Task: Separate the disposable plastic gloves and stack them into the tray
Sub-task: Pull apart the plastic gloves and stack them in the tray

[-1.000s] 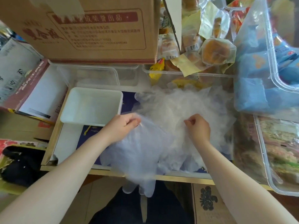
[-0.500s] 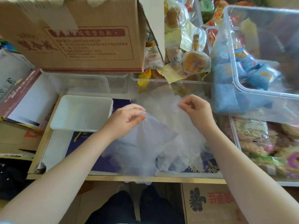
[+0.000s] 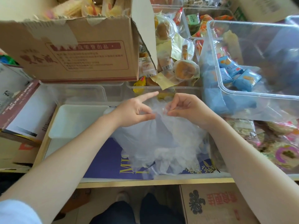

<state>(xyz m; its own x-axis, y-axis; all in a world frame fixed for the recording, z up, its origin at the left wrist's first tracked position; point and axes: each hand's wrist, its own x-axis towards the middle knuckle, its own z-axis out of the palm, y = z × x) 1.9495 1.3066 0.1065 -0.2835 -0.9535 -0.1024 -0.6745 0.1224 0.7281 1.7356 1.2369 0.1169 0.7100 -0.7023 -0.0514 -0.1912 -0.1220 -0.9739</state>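
Note:
A bunch of thin, see-through plastic gloves (image 3: 160, 143) hangs from both my hands above a purple mat (image 3: 106, 160). My left hand (image 3: 134, 110) pinches the top edge of the gloves with thumb and lower fingers, its index finger pointing out straight. My right hand (image 3: 186, 109) pinches the same edge close beside it, fingers curled. The glove fingers droop down toward the table's front edge. A white rectangular tray (image 3: 77, 122) lies to the left of my left hand and looks empty.
A taped cardboard box (image 3: 77, 55) stands behind the tray. Clear bins (image 3: 252, 62) of wrapped snacks fill the right and back. A book-like box (image 3: 21, 107) lies at far left. Another carton (image 3: 215, 204) sits on the floor by my legs.
Both hands rose from the pile and came together, lifting the gloves by one edge. My left index finger has straightened. The camera tilted up, showing more of the back.

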